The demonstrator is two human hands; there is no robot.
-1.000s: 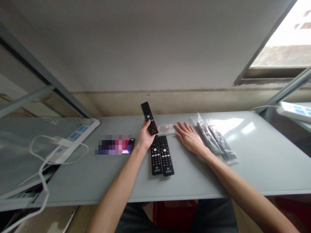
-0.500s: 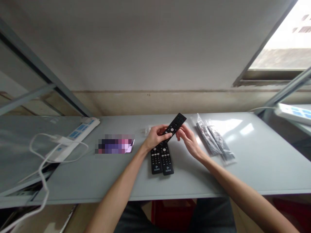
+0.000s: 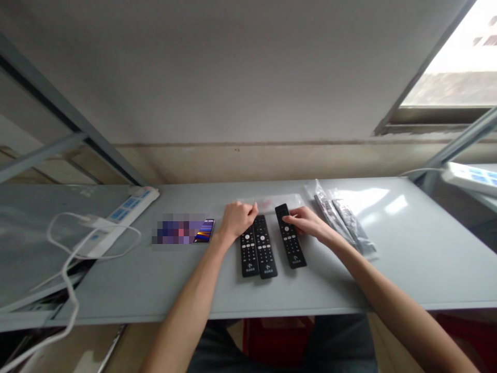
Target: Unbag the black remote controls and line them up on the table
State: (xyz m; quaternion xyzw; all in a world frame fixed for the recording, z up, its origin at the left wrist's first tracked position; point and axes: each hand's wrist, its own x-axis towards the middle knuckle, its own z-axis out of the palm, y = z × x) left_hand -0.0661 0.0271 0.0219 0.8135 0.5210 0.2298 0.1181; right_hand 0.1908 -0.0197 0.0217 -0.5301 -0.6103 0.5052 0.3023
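My right hand [image 3: 306, 221] grips a black remote control [image 3: 292, 241] near its upper part, with the thumb on the button side. This remote stands tilted slightly, its far end leaning left. Two more black remote controls lie side by side to its left, the nearer-left remote [image 3: 249, 254] and the middle remote [image 3: 265, 248]. My left hand [image 3: 238, 220] is closed over the top end of the left remote. Its fingertips are turned down and hidden, so anything in them cannot be seen. Behind both hands lies a clear plastic bag [image 3: 277, 200].
Bagged dark remotes [image 3: 345, 223] lie at the right. A phone [image 3: 204, 231] with a lit screen is on the left of the grey table [image 3: 155, 290]. Beyond it are a white power strip [image 3: 120, 217] and a white cable [image 3: 70, 290]. Another power strip [image 3: 471, 178] sits far right.
The third remote has come down and to the right, out of my left hand and into my right hand. My left hand has closed, and the plastic bag behind shows more.
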